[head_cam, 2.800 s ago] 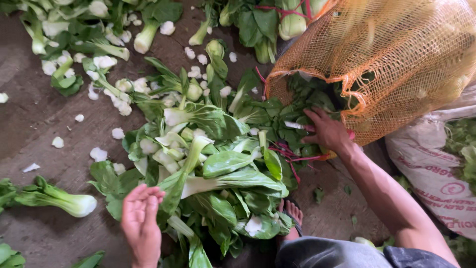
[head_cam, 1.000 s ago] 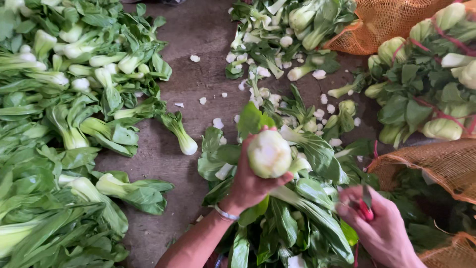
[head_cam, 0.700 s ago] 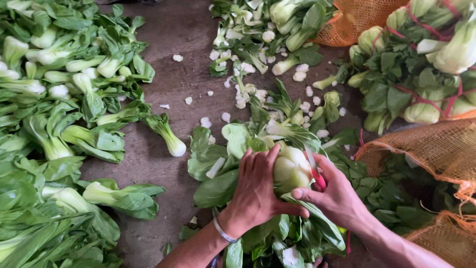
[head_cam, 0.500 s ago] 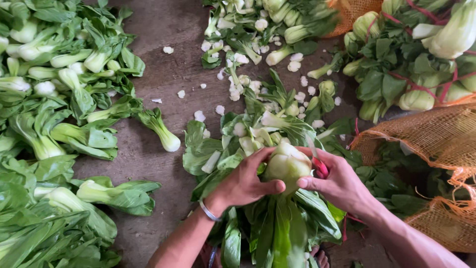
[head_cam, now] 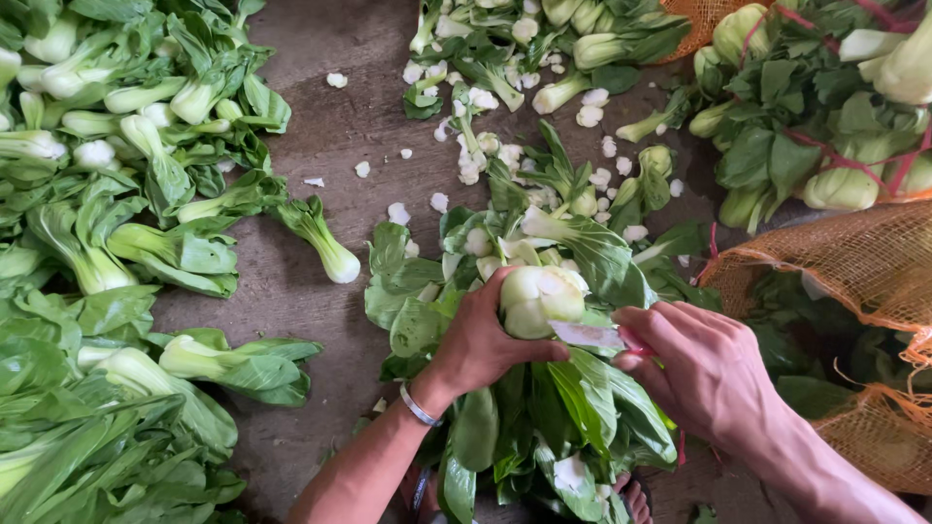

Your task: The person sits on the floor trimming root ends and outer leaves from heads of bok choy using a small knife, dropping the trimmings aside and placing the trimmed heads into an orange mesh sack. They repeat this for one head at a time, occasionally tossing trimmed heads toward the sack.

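Here, left hand [head_cam: 481, 340] gripping bok choy [head_cam: 539, 299], right hand [head_cam: 704, 374] clasping half-hidden knife [head_cam: 594, 336].

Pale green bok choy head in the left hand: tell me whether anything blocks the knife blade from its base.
Nothing visible: the left hand grips the bok choy head, and the right hand's blade already touches its base.

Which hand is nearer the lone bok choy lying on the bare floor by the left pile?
Left. The left hand grips a bok choy head just right of the lone bok choy; the right hand, holding a knife, is farther right.
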{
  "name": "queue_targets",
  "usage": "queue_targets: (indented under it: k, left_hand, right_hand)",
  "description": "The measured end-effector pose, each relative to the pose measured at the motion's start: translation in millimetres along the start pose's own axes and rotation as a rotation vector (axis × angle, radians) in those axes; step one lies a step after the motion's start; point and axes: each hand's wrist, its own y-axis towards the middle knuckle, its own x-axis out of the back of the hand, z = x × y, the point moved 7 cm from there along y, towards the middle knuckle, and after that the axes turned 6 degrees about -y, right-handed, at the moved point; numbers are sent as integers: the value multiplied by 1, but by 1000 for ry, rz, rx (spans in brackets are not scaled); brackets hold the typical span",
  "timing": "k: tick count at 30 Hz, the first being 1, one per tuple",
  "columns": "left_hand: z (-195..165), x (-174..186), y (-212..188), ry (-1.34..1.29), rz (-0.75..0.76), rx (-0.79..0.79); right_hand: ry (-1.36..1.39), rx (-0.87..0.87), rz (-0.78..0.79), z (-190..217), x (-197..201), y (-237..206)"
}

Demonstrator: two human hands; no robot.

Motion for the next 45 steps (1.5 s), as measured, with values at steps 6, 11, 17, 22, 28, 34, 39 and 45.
queue_targets:
  k: [6, 11, 17, 22, 28, 34, 39, 45]
  left_hand:
    - [-10, -6, -9, 84, -66, -78]
    - [-8, -6, -14, 175, -76, -128]
    - [-7, -11, -28, 339, -118, -285]
    - [0, -12, -34, 292, -109, -342]
    - [8, -15, -44, 277, -155, -386]
    - [14, -13, -49, 294, -171, -378]
    - [14, -13, -52, 259, -150, -394]
    - [28, -16, -55, 104, -132, -313]
  right_hand:
    - [-81, -90, 28, 2, -6, 4]
    - [-75, -34, 38, 6, -8, 5]
    - [-94, -31, 65, 8, -9, 0]
    - [-122, -16, 81, 11, -8, 0]
    - [-123, -29, 115, 17, -14, -7]
    - [-132, -43, 163, 13, -21, -10]
    - [-130, -87, 223, 8, -25, -7]
    - [-94, -112, 198, 4, -28, -9]
